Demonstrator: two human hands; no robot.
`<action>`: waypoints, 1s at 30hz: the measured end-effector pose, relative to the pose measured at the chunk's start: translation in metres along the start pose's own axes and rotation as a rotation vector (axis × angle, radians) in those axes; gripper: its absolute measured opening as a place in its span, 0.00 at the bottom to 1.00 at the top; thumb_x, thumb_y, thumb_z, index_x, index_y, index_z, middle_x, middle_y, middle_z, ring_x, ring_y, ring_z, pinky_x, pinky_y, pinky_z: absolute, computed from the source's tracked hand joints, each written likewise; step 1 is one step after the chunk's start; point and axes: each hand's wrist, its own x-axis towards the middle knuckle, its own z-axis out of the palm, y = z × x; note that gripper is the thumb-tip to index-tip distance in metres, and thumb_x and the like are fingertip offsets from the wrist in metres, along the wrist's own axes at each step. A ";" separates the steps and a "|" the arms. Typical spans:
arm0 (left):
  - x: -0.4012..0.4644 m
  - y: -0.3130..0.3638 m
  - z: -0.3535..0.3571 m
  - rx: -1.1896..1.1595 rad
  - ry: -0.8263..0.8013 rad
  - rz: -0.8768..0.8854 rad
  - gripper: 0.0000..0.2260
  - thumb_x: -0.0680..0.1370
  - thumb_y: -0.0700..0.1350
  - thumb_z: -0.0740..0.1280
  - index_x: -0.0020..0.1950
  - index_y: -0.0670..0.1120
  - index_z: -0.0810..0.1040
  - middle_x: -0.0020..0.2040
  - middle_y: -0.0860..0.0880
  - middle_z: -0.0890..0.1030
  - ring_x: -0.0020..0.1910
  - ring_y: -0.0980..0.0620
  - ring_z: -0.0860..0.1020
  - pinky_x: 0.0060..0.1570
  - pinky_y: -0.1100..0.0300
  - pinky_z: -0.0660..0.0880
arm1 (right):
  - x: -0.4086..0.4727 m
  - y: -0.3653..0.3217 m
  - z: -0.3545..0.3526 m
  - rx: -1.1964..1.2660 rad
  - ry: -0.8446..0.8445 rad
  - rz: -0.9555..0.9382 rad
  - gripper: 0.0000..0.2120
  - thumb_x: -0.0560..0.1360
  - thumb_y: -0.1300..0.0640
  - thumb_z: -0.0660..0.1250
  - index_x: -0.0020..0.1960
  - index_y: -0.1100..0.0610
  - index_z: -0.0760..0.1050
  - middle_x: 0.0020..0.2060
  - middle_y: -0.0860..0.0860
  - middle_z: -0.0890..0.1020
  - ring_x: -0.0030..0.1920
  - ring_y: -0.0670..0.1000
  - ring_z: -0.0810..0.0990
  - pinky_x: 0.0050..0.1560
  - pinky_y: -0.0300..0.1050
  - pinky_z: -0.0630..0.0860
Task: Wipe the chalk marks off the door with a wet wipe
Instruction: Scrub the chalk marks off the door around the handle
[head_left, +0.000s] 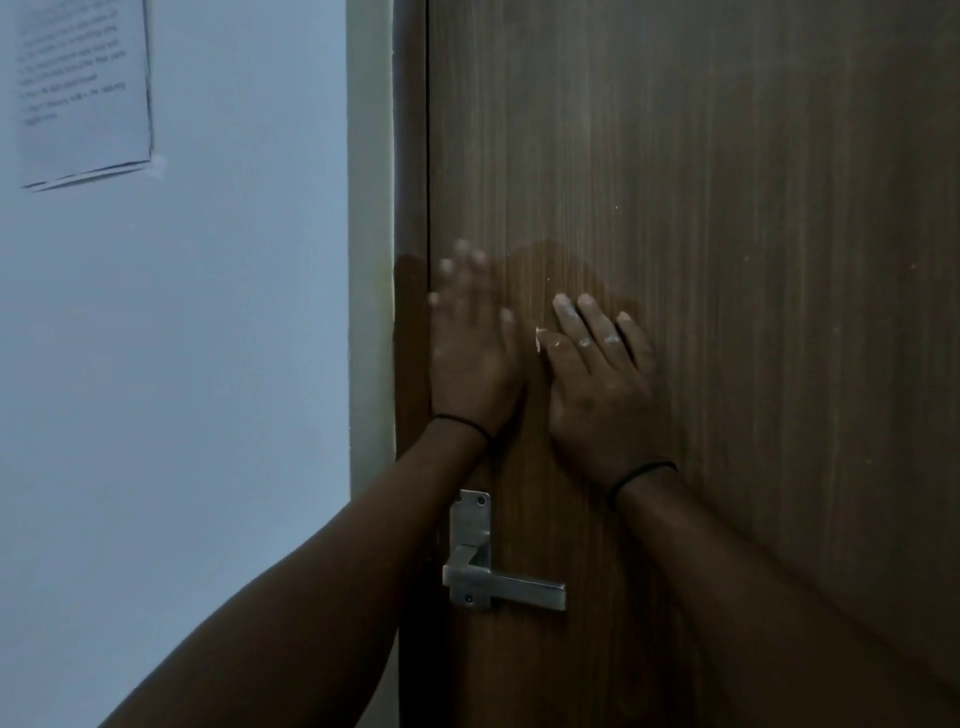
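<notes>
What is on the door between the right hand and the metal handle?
Head view: only bare wood of the door lies between the right hand and handle.

We have both hands flat on the door (727, 260) — the left hand (470, 358) beside the right hand (597, 384), its fingers (457, 275) over the door's edge. Below our wrists sits the handle (498, 582); a paper (83, 88) hangs on the wall (182, 364), up and left of the fingertips.

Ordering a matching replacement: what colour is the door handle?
Brushed silver metal handle, clearest in the head view.
</notes>
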 end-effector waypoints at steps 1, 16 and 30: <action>-0.006 -0.001 0.000 -0.002 -0.051 0.124 0.26 0.83 0.47 0.52 0.80 0.43 0.50 0.81 0.45 0.48 0.80 0.48 0.45 0.78 0.50 0.45 | -0.001 0.000 0.000 0.005 0.005 0.005 0.14 0.80 0.60 0.60 0.64 0.57 0.77 0.70 0.56 0.74 0.73 0.56 0.68 0.73 0.59 0.62; -0.099 -0.045 -0.009 0.074 -0.310 0.372 0.26 0.83 0.50 0.52 0.80 0.49 0.48 0.81 0.51 0.49 0.80 0.53 0.46 0.77 0.53 0.48 | -0.004 -0.002 -0.006 -0.010 -0.030 0.007 0.18 0.82 0.59 0.53 0.67 0.58 0.74 0.71 0.56 0.72 0.75 0.56 0.65 0.74 0.58 0.60; -0.191 -0.064 -0.033 0.048 -0.278 0.025 0.37 0.69 0.34 0.76 0.75 0.39 0.64 0.74 0.41 0.66 0.72 0.42 0.68 0.56 0.52 0.78 | -0.011 -0.009 -0.014 -0.024 -0.138 0.026 0.21 0.80 0.62 0.58 0.72 0.59 0.70 0.74 0.56 0.68 0.77 0.57 0.61 0.76 0.60 0.57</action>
